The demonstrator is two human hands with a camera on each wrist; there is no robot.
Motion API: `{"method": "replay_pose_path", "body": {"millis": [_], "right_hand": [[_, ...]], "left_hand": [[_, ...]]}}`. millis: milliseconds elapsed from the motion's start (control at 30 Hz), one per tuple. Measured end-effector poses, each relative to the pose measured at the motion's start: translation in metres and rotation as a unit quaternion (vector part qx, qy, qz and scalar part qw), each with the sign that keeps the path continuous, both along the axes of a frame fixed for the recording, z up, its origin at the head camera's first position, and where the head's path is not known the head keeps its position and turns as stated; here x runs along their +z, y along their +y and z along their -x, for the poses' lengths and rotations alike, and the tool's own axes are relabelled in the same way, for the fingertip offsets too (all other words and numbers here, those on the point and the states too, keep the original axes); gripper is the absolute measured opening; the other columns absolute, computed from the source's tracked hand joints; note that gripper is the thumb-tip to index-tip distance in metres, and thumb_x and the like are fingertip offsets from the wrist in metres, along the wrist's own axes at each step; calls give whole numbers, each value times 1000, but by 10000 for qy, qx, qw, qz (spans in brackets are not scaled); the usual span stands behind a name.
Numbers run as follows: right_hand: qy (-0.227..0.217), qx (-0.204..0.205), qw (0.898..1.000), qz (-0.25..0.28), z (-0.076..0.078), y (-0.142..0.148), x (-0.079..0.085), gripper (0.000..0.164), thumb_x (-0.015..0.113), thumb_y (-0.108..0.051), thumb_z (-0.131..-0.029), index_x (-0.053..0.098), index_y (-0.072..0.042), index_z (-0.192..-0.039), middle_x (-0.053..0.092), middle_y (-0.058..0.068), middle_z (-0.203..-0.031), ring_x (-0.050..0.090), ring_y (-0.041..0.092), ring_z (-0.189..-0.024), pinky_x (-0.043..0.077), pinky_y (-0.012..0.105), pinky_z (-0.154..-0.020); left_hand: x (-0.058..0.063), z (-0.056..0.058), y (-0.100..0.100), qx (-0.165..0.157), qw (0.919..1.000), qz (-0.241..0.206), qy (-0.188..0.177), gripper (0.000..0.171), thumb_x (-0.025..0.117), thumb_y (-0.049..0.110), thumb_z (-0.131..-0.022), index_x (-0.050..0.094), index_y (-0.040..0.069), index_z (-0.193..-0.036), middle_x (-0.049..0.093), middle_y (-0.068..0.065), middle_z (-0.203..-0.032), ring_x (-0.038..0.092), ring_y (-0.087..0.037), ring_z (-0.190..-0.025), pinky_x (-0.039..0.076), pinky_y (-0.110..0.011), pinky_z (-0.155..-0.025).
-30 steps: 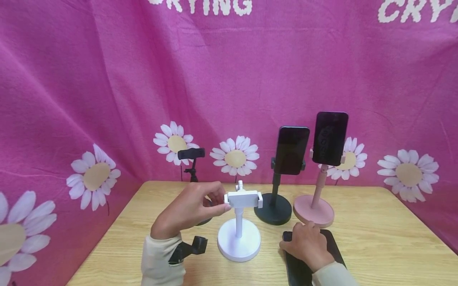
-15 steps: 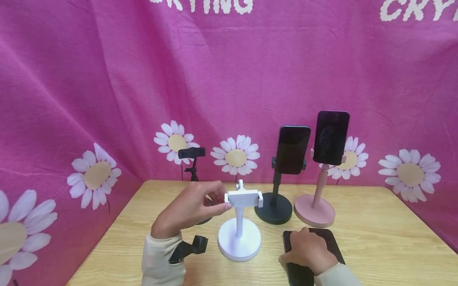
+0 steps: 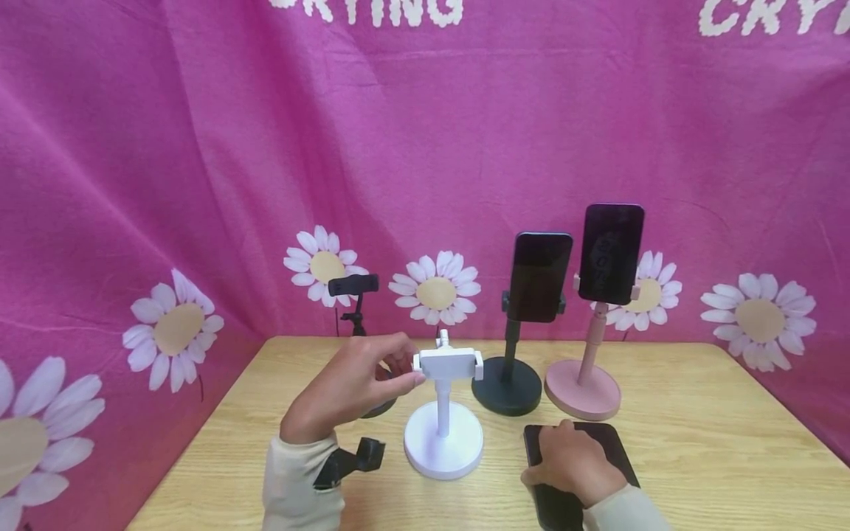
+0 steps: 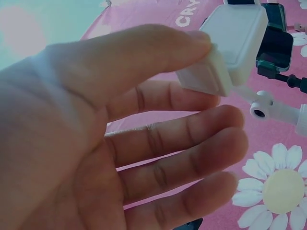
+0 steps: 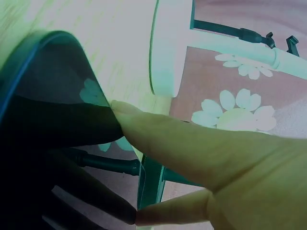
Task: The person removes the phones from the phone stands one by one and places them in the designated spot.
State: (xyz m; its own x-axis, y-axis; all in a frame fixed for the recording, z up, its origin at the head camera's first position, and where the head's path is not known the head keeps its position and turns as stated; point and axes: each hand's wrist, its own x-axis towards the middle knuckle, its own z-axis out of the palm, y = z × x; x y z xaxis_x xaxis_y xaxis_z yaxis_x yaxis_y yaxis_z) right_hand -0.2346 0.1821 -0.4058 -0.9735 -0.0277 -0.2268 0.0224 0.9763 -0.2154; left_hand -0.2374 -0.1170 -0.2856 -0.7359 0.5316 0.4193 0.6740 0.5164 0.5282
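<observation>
My left hand (image 3: 361, 376) pinches the left end of a white phone stand's clamp (image 3: 448, 363) between thumb and forefinger. The other fingers extend below it, clear of the clamp, in the left wrist view. The white stand's round base (image 3: 443, 459) stands on the table, and the clamp holds no phone. My right hand (image 3: 576, 459) lies over a black phone (image 3: 614, 450) that is flat on the table, screen up. In the right wrist view, its thumb (image 5: 144, 124) meets the phone's edge and another fingertip touches the glass. Fingers under the palm are hidden.
Behind stand a dark stand (image 3: 508, 394) and a pink stand (image 3: 584, 391), with phones (image 3: 541, 276) (image 3: 611, 254) clamped upright. A thinner black stand (image 3: 354, 285) is partly behind my left hand. A pink flowered cloth (image 3: 465, 147) hangs beyond the wooden table (image 3: 690, 435).
Over the second, my right hand has shifted and spread further across the flat phone. The white stand has moved very slightly away, still pinched by my left hand.
</observation>
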Motion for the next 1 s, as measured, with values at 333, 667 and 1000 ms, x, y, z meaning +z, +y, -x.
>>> {"method": "replay_pose_path", "body": {"millis": [333,667,1000], "right_hand": [[153,75,9998,85,-1,3,0,80,84,-49,-66,57,10,-114,53,22,-92,57,29,-76,51,51,-68],[189,168,9996,108,0,3,-2,83,83,-49,-67,55,10,-117,57,24,-96,60,33,-80,51,52,-68],[14,76,9998,170,3,4,-2,86,83,-50,-66,53,9,-120,63,19,-95,60,31,-79,51,53,-71]], "left_hand": [[-3,5,2,138,9996,-24,243,15,73,21,-87,64,17,-99,64,11,-79,61,-4,-72,54,-24,-65],[-7,13,2,590,9958,96,689,20,74,20,-86,63,15,-102,65,8,-85,61,-6,-75,52,-20,-64],[-18,28,3,915,9923,-115,823,24,71,17,-88,62,13,-110,66,4,-93,62,-9,-79,54,-24,-68]]}}
